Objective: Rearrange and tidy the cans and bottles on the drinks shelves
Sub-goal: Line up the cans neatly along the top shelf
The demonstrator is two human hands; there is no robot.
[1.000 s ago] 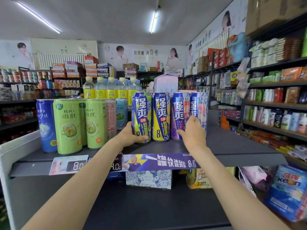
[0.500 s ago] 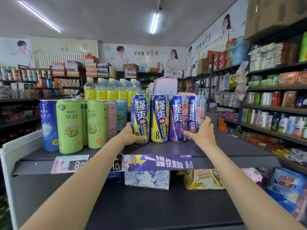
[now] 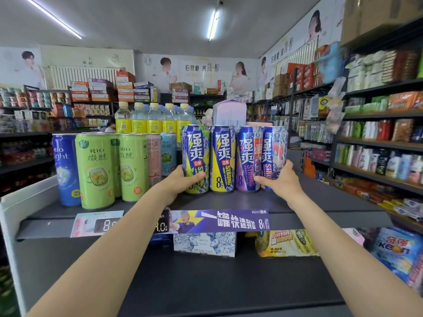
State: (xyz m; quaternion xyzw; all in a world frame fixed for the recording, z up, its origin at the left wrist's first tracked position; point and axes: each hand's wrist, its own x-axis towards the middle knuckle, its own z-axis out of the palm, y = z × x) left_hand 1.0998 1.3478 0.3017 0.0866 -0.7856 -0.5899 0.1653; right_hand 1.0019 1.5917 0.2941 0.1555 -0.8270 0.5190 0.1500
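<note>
Several tall blue RIO Strong cans stand side by side on the dark top shelf [image 3: 320, 202]. My left hand [image 3: 183, 183] grips the leftmost green-and-blue can [image 3: 195, 152] low on its side. My right hand [image 3: 280, 181] grips the rightmost blue-and-pink can [image 3: 273, 149] near its base. Between them stand a yellow-and-blue can [image 3: 223, 156] and a purple can [image 3: 248, 156], all touching in one tight row. To the left are two light green RIO cans [image 3: 95, 168], a blue RIO Light can [image 3: 65, 168], a pink can [image 3: 154, 156] and a pale blue can [image 3: 168, 152]. Yellow-labelled bottles [image 3: 146, 121] stand behind.
A purple RIO price strip [image 3: 219, 221] runs along the shelf's front edge. Boxed packs [image 3: 204, 244] sit on the lower shelf. A pink carton [image 3: 229, 114] stands behind the cans. An aisle with stocked shelves [image 3: 377, 143] is on the right, with a blue bag [image 3: 396, 250] at lower right.
My right hand has shifted from the purple can to the outer side of the rightmost can. The blue cans have been squeezed closer together into a tight row. The left hand stays put.
</note>
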